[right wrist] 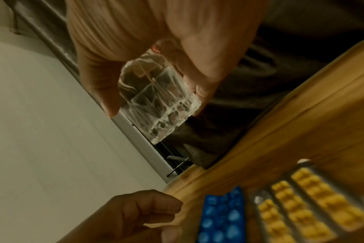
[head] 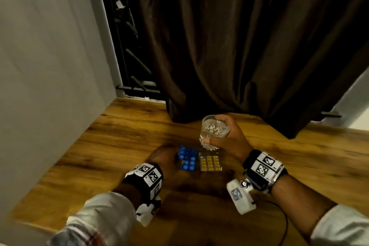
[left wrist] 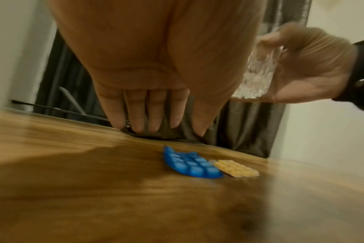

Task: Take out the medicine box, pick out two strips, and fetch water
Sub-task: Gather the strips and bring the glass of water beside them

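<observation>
A cut-pattern clear glass point(head: 214, 129) hangs above the wooden table point(head: 95, 156), gripped around its side by my right hand point(head: 229, 140); whether it holds water is unclear. The right wrist view shows the thumb and fingers wrapped round the glass point(right wrist: 158, 102). Just below it, a blue blister strip point(head: 187, 159) and a yellow blister strip point(head: 209, 163) lie side by side on the table. My left hand point(head: 162, 158) hovers at the blue strip's left edge, fingers point(left wrist: 148, 118) loosely bent downward and holding nothing. No medicine box is in view.
A dark brown curtain point(head: 239, 46) hangs down to the table's far edge behind the glass. A pale wall point(head: 50, 66) borders the table on the left, with a dark window gap point(head: 127, 46) beside it. A thin black cable point(head: 284, 223) runs near my right forearm.
</observation>
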